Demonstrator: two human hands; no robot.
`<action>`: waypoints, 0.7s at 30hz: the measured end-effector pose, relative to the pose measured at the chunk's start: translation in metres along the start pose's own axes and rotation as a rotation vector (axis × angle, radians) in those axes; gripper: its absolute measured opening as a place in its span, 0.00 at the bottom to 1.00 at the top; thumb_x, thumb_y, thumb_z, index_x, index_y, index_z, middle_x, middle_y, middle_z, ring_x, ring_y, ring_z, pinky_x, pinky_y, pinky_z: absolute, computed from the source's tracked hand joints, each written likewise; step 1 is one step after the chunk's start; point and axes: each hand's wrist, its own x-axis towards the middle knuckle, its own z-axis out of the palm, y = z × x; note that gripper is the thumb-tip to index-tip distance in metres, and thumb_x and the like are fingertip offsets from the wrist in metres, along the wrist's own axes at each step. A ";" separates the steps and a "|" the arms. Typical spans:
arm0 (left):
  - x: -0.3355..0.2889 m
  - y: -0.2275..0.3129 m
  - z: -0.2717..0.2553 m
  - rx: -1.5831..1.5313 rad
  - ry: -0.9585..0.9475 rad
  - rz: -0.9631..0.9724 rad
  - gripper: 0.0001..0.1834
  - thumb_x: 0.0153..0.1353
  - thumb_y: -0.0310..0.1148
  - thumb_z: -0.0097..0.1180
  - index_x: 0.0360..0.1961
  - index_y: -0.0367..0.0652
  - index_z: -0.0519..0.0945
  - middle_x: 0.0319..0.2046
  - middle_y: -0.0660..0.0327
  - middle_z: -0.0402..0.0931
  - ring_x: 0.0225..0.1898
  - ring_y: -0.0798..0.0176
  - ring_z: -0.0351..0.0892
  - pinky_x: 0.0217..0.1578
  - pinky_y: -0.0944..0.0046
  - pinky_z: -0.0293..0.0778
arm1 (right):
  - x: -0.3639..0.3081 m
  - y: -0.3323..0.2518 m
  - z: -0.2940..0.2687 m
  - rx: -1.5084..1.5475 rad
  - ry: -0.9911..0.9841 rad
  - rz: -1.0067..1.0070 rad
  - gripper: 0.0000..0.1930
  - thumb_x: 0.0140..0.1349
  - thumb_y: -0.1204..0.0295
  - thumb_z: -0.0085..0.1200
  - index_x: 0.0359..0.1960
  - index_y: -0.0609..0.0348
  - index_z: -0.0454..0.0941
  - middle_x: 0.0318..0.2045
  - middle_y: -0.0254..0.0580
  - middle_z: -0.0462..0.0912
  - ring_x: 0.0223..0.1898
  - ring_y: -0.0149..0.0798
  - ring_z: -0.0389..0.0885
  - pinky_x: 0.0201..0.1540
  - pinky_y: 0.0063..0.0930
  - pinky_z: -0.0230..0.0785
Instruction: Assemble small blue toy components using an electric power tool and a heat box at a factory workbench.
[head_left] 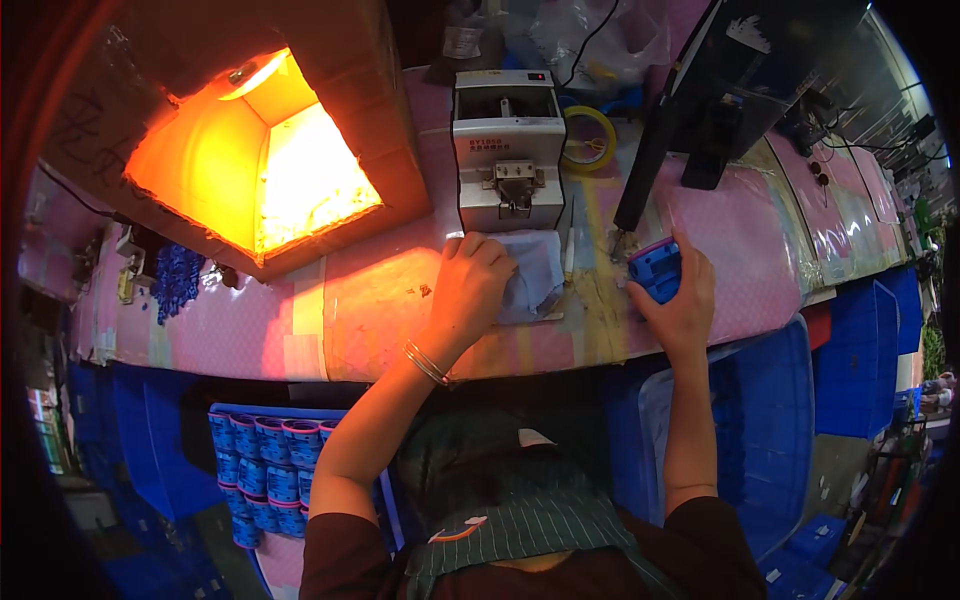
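My right hand (684, 300) is closed round a short blue cylindrical part (657, 270) with dark markings and a pink rim, held just above the bench. My left hand (470, 285) rests at the left edge of a whitish cloth or sheet (532, 272), its fingers bent and close together. Whatever lies under those fingertips is hidden. Directly beyond it stands a grey-white benchtop machine (508, 150) with a metal mechanism at its front. A dark upright bar (640, 170) ends near the blue part.
At left, a cardboard box (395, 130) has a bright lamp glowing inside. Small blue pieces (178, 283) lie beside it. Yellow tape (590, 138) sits right of the machine. Below the bench are rows of blue cylinders (268, 450) and a blue bin (790, 420).
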 end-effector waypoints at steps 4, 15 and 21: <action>-0.005 0.013 -0.023 -0.160 0.020 -0.080 0.20 0.48 0.28 0.65 0.45 0.42 0.81 0.43 0.59 0.76 0.49 0.52 0.73 0.51 0.53 0.70 | -0.003 -0.009 -0.008 0.491 -0.044 0.112 0.44 0.45 0.65 0.72 0.67 0.55 0.64 0.51 0.43 0.75 0.54 0.40 0.74 0.57 0.32 0.66; -0.045 0.076 -0.048 -0.545 0.001 -0.064 0.51 0.39 0.28 0.71 0.68 0.42 0.61 0.60 0.49 0.65 0.62 0.43 0.67 0.61 0.48 0.66 | -0.032 -0.079 0.010 1.281 -0.530 0.313 0.48 0.49 0.60 0.70 0.70 0.57 0.56 0.55 0.41 0.73 0.57 0.36 0.72 0.62 0.31 0.61; -0.048 0.065 -0.066 -0.457 -0.132 0.106 0.47 0.41 0.29 0.71 0.66 0.40 0.65 0.56 0.49 0.68 0.58 0.45 0.70 0.55 0.50 0.71 | -0.040 -0.071 0.013 1.306 -0.570 0.324 0.41 0.51 0.60 0.66 0.66 0.57 0.61 0.51 0.40 0.75 0.52 0.35 0.75 0.58 0.29 0.65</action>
